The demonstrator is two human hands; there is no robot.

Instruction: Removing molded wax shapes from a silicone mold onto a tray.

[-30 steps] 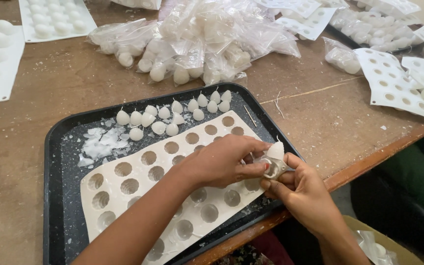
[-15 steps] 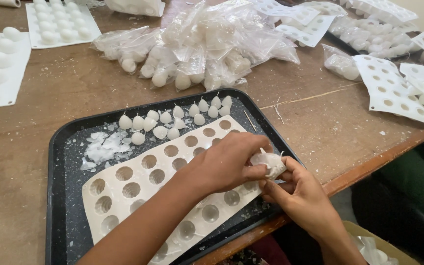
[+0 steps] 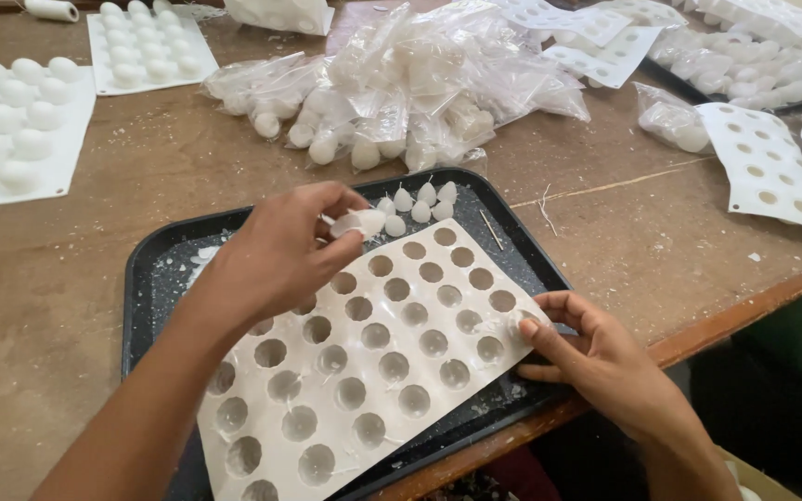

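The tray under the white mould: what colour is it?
Black, seen in the head view: tray.

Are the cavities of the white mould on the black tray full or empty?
Empty. Every visible cavity in the white mould is a hollow cup, the black tray beneath it. The left hand holds one white piece above it.
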